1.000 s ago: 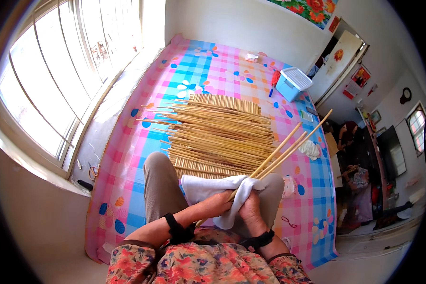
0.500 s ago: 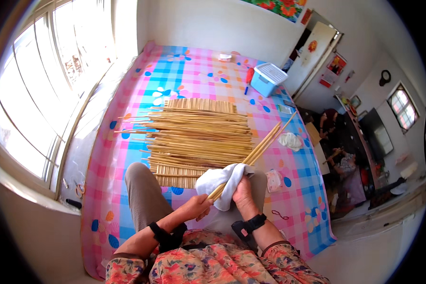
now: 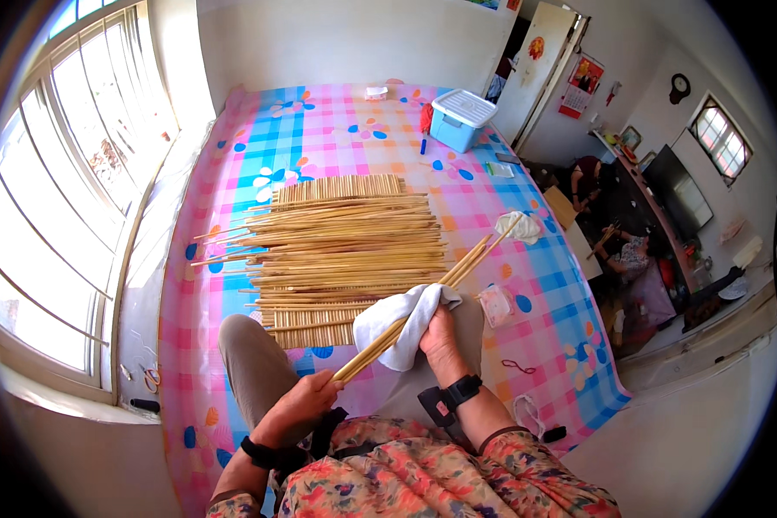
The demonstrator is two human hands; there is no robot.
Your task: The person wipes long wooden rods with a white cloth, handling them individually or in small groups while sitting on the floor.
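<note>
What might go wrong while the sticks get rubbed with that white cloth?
The long sticks are held only at their near end by the left hand, so the far tips might swing and knock the stick pile. The white cloth under the right hand may slide off.

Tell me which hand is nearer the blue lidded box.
Right. The right hand, wrapped in the white cloth around the sticks, sits closer to the blue box; the left hand grips the sticks' near end, farther back.

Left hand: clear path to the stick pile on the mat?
Probably not freely: the left hand grips the near end of the sticks being wiped with the white cloth. The pile lies unobstructed ahead.
</note>
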